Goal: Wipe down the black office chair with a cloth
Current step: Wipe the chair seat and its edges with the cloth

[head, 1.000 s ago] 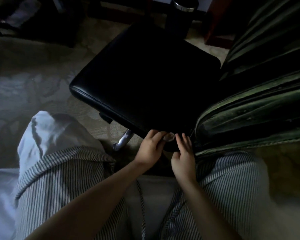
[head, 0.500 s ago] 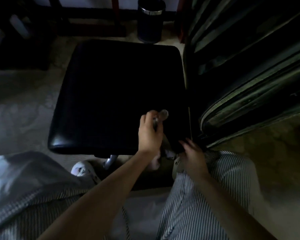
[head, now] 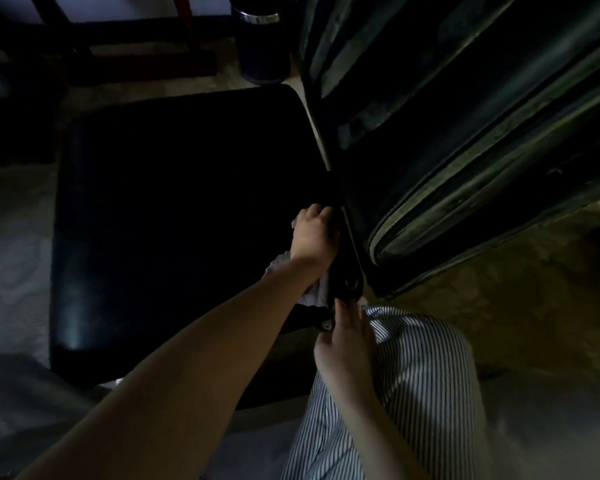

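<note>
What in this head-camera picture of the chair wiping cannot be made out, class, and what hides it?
- Cloth: mostly hidden under the left forearm.
- Left hand fingertips: lost in shadow at the chair seat edge.
- Chair backrest: cut off by the top and right edges.
- Small part at the right hand: too dark to identify.

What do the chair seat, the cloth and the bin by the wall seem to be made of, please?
The chair seat looks like black leather or vinyl: smooth, with a soft glint at its near-left corner. The cloth under the left hand seems a thin pale fabric, crumpled into folds. The bin looks dark-coated, perhaps metal or plastic, with a shiny chrome-like band near its top.
</note>
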Motion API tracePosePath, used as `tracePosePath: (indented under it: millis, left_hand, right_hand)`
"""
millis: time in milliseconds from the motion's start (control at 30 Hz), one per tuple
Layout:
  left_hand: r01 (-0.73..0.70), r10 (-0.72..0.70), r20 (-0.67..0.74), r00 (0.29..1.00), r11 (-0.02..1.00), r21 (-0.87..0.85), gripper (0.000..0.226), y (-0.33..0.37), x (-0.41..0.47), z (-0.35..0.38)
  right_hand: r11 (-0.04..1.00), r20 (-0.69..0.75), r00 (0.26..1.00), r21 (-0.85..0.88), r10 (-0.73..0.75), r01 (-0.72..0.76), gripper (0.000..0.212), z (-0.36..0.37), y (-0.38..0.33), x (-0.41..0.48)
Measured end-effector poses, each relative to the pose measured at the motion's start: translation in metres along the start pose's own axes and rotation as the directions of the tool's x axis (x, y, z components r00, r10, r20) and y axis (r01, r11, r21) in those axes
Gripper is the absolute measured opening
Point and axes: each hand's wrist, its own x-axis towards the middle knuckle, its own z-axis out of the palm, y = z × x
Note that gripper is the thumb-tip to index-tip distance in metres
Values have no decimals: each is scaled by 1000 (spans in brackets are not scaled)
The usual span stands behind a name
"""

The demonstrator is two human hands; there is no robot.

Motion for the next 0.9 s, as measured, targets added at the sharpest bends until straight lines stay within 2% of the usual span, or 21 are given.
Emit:
tracePosePath:
  millis: [33,100,133,233,267,400,567,633,700,767,833,900]
  left_hand:
    - [-15,15,9,1000,1000,6,26,1,1,1]
    - [-58,56,72,996,998,23,27,4,3,0]
    - [-82,77,119,990,996,36,28,6,3,0]
    - [-140,123,208,970,988,70,35,9,-2,3]
    - [-146,128,217,968,987,68,36,10,-5,3]
    - [-181,166,241,956,983,39,31,11,-23,2]
    - [-418,405,238,883,909,3,25,1,-59,11]
    - [-504,496,219,840,863,-18,23,-2,-69,14]
    - [-602,583,241,776,798,10,31,-9,-83,14]
    - [-708,651,329,684,702,83,27,-26,-100,13]
    - [-779,684,385,619,595,196,36,-48,-116,7]
    - [-790,701,368,611,571,222,35,-63,-126,-5]
  right_hand:
    - [998,-79,997,-54,6,-11,60,-5,1,2]
    - [975,-270,959,-219,-84,24,61,-14,6,5]
    - [960,-278,952,-275,-126,47,64,-18,9,7]
    - [893,-11,994,-440,-108,92,73,-22,22,5]
    - [875,33,995,-474,-98,102,73,-23,24,5]
    - [862,29,989,-486,-147,142,67,-25,25,4]
    - [767,152,975,-603,-160,220,59,-30,30,4]
    - [746,157,970,-620,-185,243,56,-27,33,3]
    - [728,153,963,-632,-220,266,59,-25,34,1]
    - [728,128,964,-635,-233,260,62,-26,34,1]
    - [730,139,963,-631,-229,265,52,-31,36,1]
    - [732,124,958,-622,-257,277,54,-30,37,1]
